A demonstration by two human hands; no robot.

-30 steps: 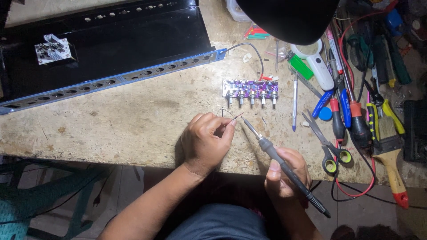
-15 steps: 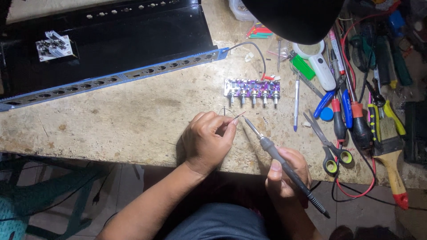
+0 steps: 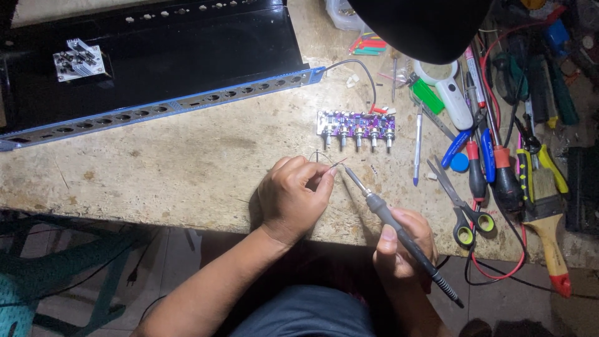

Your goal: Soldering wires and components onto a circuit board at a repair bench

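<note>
Little changed from a second ago: same pose, with the iron's tip now drawn in right against the wire end at the left fingertips.

Seen from above, over a worn, pale workbench (image 3: 156, 168). Left hand (image 3: 293, 196) curled near the bench's front edge, thumb and forefinger pinched narrow on a thin wire (image 3: 326, 158) that arcs up just above the knuckles. Right hand (image 3: 404, 246) wrapped closed around the dark handle of a soldering iron (image 3: 390, 221), held like a pen, metal tip slanting up and left to the wire's end.

Just beyond the hands, a small purple circuit board (image 3: 355, 125) with a row of silver knob shafts, lying flat, apart from the wire. Farther back, a long black metal chassis (image 3: 162, 56) with a blue-edged, hole-punched front strip. To the right, a clutter of tools: scissors (image 3: 458, 203) with yellow-lined handles, screwdrivers (image 3: 499, 168), a paintbrush (image 3: 549, 218), a white magnifier (image 3: 449, 93). Dark lamp shade overhead, top of view.

For doing this well, as a judgement: left wrist braced on the bench for steadiness; fingertips kept back from the heated end; side of the tip laid on the bare strands rather than the point; contact brief, just until the strands shine evenly; insulation spared from scorching.
</note>
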